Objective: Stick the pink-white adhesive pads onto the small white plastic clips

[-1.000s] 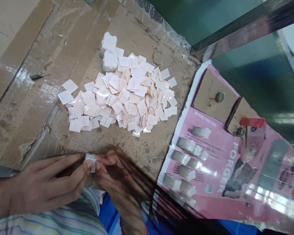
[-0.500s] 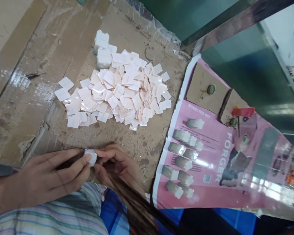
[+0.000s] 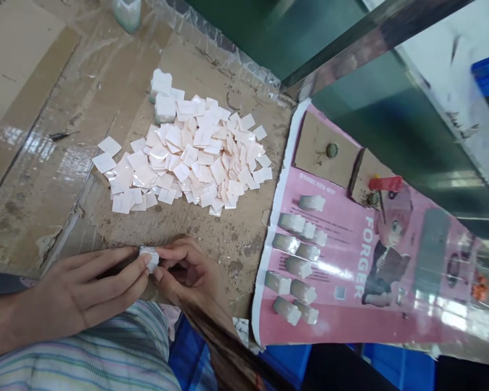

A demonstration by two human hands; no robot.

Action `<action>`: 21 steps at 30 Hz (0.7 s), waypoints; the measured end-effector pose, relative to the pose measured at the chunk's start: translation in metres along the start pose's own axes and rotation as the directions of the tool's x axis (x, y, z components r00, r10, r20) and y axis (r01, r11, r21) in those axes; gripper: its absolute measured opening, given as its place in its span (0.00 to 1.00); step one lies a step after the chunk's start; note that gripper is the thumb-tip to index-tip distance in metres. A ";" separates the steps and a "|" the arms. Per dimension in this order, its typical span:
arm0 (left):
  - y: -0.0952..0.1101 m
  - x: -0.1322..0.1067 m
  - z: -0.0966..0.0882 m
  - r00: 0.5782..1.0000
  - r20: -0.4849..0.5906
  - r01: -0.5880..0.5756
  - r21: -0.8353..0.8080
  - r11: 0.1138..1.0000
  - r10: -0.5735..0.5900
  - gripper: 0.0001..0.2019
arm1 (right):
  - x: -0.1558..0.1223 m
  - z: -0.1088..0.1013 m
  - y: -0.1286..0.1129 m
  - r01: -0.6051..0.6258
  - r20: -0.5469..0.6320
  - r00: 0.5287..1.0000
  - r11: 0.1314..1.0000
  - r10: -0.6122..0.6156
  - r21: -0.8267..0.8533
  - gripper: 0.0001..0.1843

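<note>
My left hand [image 3: 77, 296] and my right hand [image 3: 187, 277] meet at the near edge of the cardboard-covered table [image 3: 32, 179]. Between their fingertips they pinch one small white stack of pads [image 3: 149, 257]. Both hands are closed on it. Beyond them lies a heap of small white square pads [image 3: 187, 155], with two thicker white stacks [image 3: 163, 98] at its far end. Strands of dark hair hang over my right wrist.
A pink printed sheet [image 3: 350, 320] lies to the right with several small wrapped blocks [image 3: 297, 266] in rows, two bottle caps [image 3: 332, 150] and a red clip [image 3: 385, 183] on cardboard pieces. A small screwdriver [image 3: 63, 134] lies at left. Glass and a metal rail stand behind.
The view has shifted, so the heap and pink sheet sit further left in the picture. My hands keep pinching the same small stack, with only slight finger movement.
</note>
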State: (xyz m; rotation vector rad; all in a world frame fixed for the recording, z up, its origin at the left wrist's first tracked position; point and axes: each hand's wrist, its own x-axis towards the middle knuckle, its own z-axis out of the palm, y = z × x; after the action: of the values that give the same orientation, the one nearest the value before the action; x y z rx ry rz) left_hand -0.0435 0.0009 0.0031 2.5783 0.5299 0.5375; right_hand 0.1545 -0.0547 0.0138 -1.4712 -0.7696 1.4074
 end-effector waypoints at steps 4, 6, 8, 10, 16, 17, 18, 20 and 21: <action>0.001 0.000 0.001 0.997 -0.042 -0.061 0.040 0.997 0.063 0.15 | 0.002 0.002 0.002 -0.034 -0.036 0.999 0.995 0.038 0.095 0.06; 0.001 -0.001 0.002 0.998 -0.009 -0.064 0.039 0.997 0.064 0.15 | 0.004 0.003 0.000 -0.097 -0.037 0.994 0.984 0.104 0.150 0.05; 0.001 -0.003 0.003 0.998 0.029 -0.048 0.027 0.998 0.047 0.16 | 0.004 0.003 -0.001 -0.133 -0.027 0.990 0.976 0.139 0.173 0.05; 0.001 -0.006 0.004 0.997 0.057 -0.046 0.025 0.999 0.045 0.19 | 0.005 0.002 -0.002 -0.155 -0.010 0.987 0.972 0.159 0.177 0.05; 0.002 -0.012 0.011 0.993 0.110 -0.043 0.009 0.999 0.042 0.17 | 0.011 -0.001 -0.011 -0.269 0.012 0.962 0.935 0.274 0.233 0.09; 0.002 -0.012 0.012 0.995 0.098 -0.033 -0.003 0.999 0.033 0.17 | 0.012 -0.001 -0.013 -0.303 0.016 0.951 0.924 0.308 0.235 0.10; 0.001 -0.012 0.013 0.997 0.069 -0.031 -0.008 0.999 0.032 0.17 | 0.013 0.000 -0.015 -0.335 0.023 0.940 0.912 0.339 0.236 0.10; 0.001 -0.011 0.013 0.999 0.037 -0.035 0.011 0.999 0.034 0.19 | 0.014 0.000 -0.017 -0.357 0.026 0.932 0.900 0.362 0.249 0.09; 0.001 -0.011 0.013 0.998 0.055 -0.043 0.019 0.999 0.042 0.18 | 0.014 0.000 -0.017 -0.341 0.022 0.938 0.904 0.347 0.258 0.08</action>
State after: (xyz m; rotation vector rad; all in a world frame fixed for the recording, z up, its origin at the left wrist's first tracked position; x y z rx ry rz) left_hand -0.0470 -0.0091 -0.0099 2.6205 0.4653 0.4767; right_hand 0.1589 -0.0356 0.0238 -1.4598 -0.2988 1.6794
